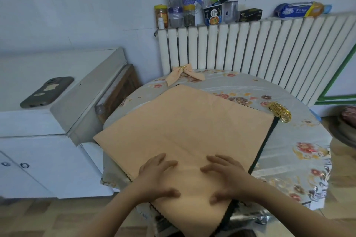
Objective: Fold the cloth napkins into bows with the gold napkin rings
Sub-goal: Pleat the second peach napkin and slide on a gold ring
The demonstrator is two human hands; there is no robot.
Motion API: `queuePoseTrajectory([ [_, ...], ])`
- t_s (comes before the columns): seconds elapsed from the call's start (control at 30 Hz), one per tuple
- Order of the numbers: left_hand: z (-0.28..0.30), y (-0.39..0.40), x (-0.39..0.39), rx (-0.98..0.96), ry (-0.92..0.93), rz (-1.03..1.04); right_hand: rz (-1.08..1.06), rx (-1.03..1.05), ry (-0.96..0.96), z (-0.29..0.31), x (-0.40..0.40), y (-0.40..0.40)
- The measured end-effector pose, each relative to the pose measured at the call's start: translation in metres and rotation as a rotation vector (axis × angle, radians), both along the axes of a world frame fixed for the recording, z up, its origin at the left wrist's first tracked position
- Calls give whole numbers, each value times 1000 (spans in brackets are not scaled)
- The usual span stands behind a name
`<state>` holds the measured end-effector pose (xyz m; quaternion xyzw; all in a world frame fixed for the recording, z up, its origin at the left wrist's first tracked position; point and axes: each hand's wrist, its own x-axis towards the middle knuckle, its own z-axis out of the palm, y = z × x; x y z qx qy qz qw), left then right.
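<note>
Left hand (156, 174) is pressed flat, fingers spread, on the peach napkin (185, 131) laid across the table (300, 140); right hand (224, 176) likewise. Cloth judged light, limp; best pinched at edges. Gold rings (280, 111) lie apart at right.

A: Room's bright, soft daylight. Where from? Can't tell.

B: Shadows?

A: Only faint ones, right under the hands on the napkin (185, 131).

B: Sharp pic?

A: Middle's ok. Both hands look smeary, esp. fingers. Radiator (250, 48) behind the napkin bends like a fan, wide lens. Shiny glare on the table cover's edge (319, 188), right of the napkin.
</note>
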<state>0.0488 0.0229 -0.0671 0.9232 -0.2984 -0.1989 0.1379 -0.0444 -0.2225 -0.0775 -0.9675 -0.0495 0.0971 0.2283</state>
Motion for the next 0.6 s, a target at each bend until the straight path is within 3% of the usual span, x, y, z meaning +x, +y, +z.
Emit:
queuePoseTrajectory([
  [0.23,-2,-6,-9,-117,-41,54,-156,50,-122,-10,5,8],
  [0.6,4,-13,-9,-105,-21,30,-69,-53,-120,0,13,14],
])
